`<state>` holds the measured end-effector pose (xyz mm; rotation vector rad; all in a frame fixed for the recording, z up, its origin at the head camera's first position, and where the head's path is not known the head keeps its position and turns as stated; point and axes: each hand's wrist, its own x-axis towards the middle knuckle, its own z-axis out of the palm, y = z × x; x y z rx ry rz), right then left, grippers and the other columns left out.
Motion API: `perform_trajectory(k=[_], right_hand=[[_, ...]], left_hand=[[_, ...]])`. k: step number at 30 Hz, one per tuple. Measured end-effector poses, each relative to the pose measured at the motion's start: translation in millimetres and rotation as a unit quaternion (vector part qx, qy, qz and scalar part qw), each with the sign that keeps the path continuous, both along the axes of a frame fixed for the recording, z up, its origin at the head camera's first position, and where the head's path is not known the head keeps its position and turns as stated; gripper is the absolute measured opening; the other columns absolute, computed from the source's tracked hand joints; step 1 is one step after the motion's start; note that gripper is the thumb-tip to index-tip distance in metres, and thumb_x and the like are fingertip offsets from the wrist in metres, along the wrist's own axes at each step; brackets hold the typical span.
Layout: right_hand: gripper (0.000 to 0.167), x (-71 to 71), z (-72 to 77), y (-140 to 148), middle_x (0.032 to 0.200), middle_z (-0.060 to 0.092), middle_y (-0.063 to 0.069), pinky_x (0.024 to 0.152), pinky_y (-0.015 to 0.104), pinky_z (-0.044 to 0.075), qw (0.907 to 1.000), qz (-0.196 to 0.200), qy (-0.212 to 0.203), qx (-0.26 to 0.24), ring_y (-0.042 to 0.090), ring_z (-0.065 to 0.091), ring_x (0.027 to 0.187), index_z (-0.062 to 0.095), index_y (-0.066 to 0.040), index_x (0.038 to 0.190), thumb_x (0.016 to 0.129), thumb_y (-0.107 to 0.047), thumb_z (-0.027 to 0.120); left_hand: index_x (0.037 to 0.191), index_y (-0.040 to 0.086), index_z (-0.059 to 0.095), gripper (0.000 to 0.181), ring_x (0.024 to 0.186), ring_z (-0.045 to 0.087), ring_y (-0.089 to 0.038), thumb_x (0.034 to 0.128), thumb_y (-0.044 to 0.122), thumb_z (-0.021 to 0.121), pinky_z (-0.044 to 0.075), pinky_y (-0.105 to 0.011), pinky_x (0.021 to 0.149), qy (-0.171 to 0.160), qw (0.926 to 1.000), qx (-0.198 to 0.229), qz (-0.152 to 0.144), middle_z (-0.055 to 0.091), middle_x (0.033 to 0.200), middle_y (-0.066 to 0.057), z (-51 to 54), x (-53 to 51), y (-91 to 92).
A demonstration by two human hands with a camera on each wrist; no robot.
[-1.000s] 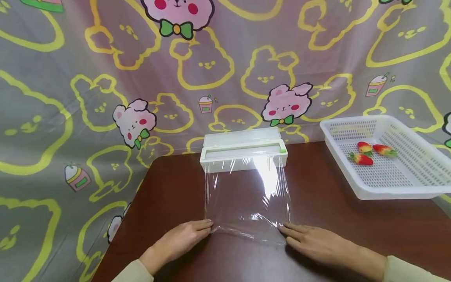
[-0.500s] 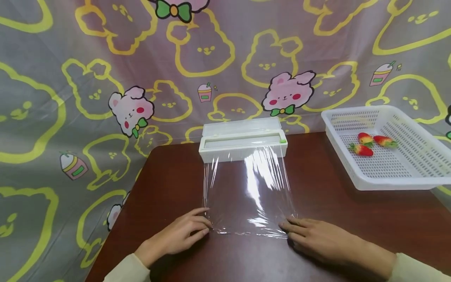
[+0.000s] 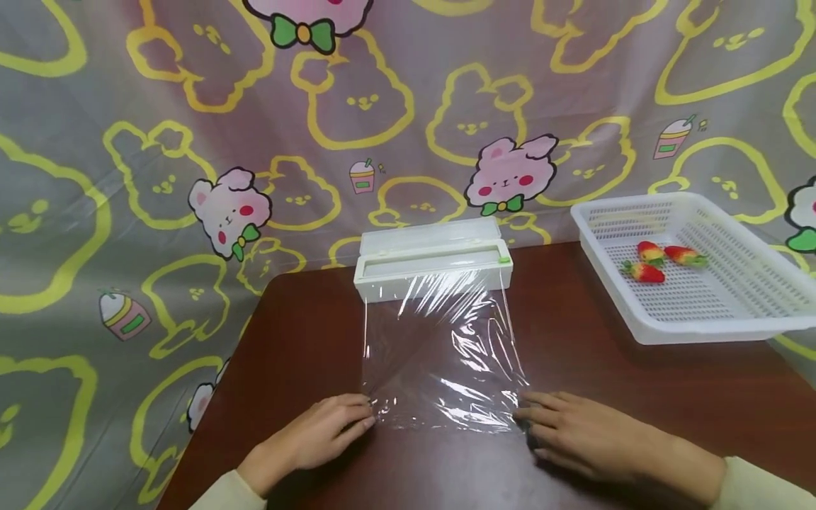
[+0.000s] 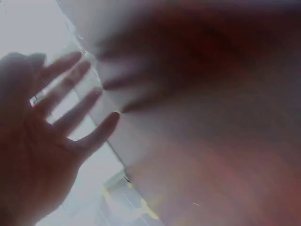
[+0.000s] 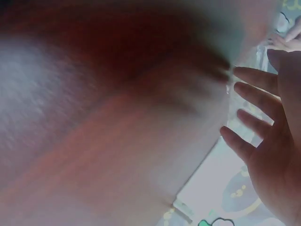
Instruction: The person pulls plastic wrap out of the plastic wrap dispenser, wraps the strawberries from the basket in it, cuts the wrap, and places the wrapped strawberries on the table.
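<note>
A sheet of clear plastic wrap (image 3: 440, 354) stretches from a white wrap dispenser (image 3: 433, 273) toward me over the dark table. At its near left corner rests my left hand (image 3: 319, 432); in the left wrist view its fingers (image 4: 77, 113) are spread and fairly straight, the tips touching the tabletop. My right hand (image 3: 593, 432) lies at the near right corner. Its fingers (image 5: 256, 96) are likewise spread in the right wrist view, tips down on the surface. The dispenser's lid (image 3: 430, 235) stands raised at the back.
To the right is a white perforated basket (image 3: 714, 327) holding three strawberries, one a red strawberry (image 3: 647, 273) with green leaves. A grey patterned curtain (image 3: 408, 106) hangs behind the dark reddish-brown table (image 3: 306, 340). A green piece (image 3: 505, 260) sits on the dispenser's right end.
The near edge of the plastic wrap now lies flatter on the table, with more wrinkles on its right side. Both hands have shifted slightly at its corners, the right hand's fingers more spread.
</note>
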<state>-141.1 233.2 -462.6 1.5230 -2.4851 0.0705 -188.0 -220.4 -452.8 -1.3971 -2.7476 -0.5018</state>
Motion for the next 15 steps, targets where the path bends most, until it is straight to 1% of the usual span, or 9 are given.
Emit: perform_trajectory(k=[3,4,5,6,7,10,12,14,15], right_hand=[[0.024,-7.1,20.1,-1.6,0.144,0.059,0.002,0.097,0.053,0.052,0.9999,0.005,0.002,-0.013,0.033,0.051,0.137,0.071,-0.023,0.118,0.101,-0.037,0.063],[0.024,-10.7,32.0,-0.8,0.145,0.057,0.001,0.099,0.054,0.051,0.9998,-0.007,0.003,-0.02,0.032,0.049,0.138,0.071,-0.024,0.119,0.101,-0.037,0.064],[0.019,-16.2,46.7,0.9,0.145,0.057,0.001,0.1,0.055,0.049,0.9993,-0.016,0.009,-0.032,0.032,0.048,0.139,0.071,-0.026,0.114,0.1,-0.037,0.066],[0.016,-22.6,64.5,3.6,0.145,0.057,0.001,0.102,0.056,0.048,0.9983,-0.033,0.012,-0.047,0.032,0.047,0.139,0.07,-0.028,0.112,0.098,-0.035,0.068],[0.019,-31.5,83.3,7.8,0.144,0.058,0.0,0.102,0.054,0.048,0.9962,-0.05,0.021,-0.068,0.03,0.049,0.137,0.071,-0.026,0.113,0.096,-0.033,0.07],[0.018,-65.1,143.9,24.7,0.129,0.066,0.0,0.095,0.051,0.05,0.9845,-0.117,0.054,-0.119,0.026,0.059,0.122,0.072,-0.02,0.107,0.09,-0.024,0.076],[0.018,-92.3,177.7,38.5,0.118,0.069,0.004,0.088,0.052,0.051,0.9742,-0.173,0.057,-0.133,0.028,0.063,0.111,0.073,-0.015,0.107,0.09,-0.019,0.076],[0.016,-122.9,200.7,53.2,0.111,0.071,0.009,0.082,0.056,0.052,0.9643,-0.236,0.034,-0.115,0.031,0.065,0.102,0.073,-0.01,0.107,0.094,-0.018,0.072],[0.017,-139.0,207.2,61.1,0.11,0.071,0.012,0.08,0.059,0.052,0.9582,-0.269,0.015,-0.096,0.034,0.066,0.1,0.072,-0.008,0.109,0.097,-0.02,0.069]], left_hand=[[0.105,0.015,0.073,0.015,0.089,0.063,-0.006,0.105,0.017,0.059,0.056,-0.027,0.075,0.013,0.9995,0.002,0.028,0.061,0.104,0.01,1.9,1.7,3.8],[0.104,0.015,0.072,0.012,0.084,0.061,-0.004,0.1039,0.016,0.061,0.054,-0.025,0.07,0.02,0.999,0.004,0.039,0.059,0.102,0.011,2.3,2.2,4.9],[0.102,0.016,0.072,0.009,0.079,0.058,-0.002,0.1025,0.014,0.063,0.051,-0.022,0.064,0.027,0.9983,0.009,0.051,0.057,0.099,0.012,2.6,2.7,6.1],[0.102,0.016,0.071,0.006,0.077,0.058,-0.002,0.1005,0.013,0.066,0.05,-0.022,0.06,0.041,0.997,0.013,0.064,0.057,0.099,0.012,2.5,3.2,7.3],[0.102,0.015,0.072,0.005,0.075,0.06,-0.003,0.0984,0.012,0.069,0.05,-0.023,0.057,0.057,0.9953,0.018,0.077,0.058,0.098,0.012,2.0,3.4,8.6],[0.095,0.017,0.072,0.006,0.07,0.064,-0.008,0.0927,0.012,0.075,0.049,-0.026,0.051,0.102,0.9873,0.022,0.12,0.062,0.09,0.012,-1.3,3.3,12.8],[0.09,0.019,0.073,0.007,0.07,0.066,-0.01,0.0897,0.014,0.078,0.049,-0.029,0.05,0.124,0.9813,0.019,0.146,0.063,0.085,0.013,-4.6,3.2,15.2],[0.085,0.021,0.073,0.009,0.07,0.065,-0.011,0.087,0.017,0.081,0.048,-0.031,0.049,0.138,0.976,0.006,0.168,0.061,0.08,0.014,-8.0,3.9,17.0],[0.083,0.021,0.073,0.01,0.07,0.064,-0.011,0.0854,0.019,0.082,0.047,-0.031,0.049,0.142,0.9741,0.0,0.176,0.061,0.079,0.014,-9.3,4.6,17.7]])
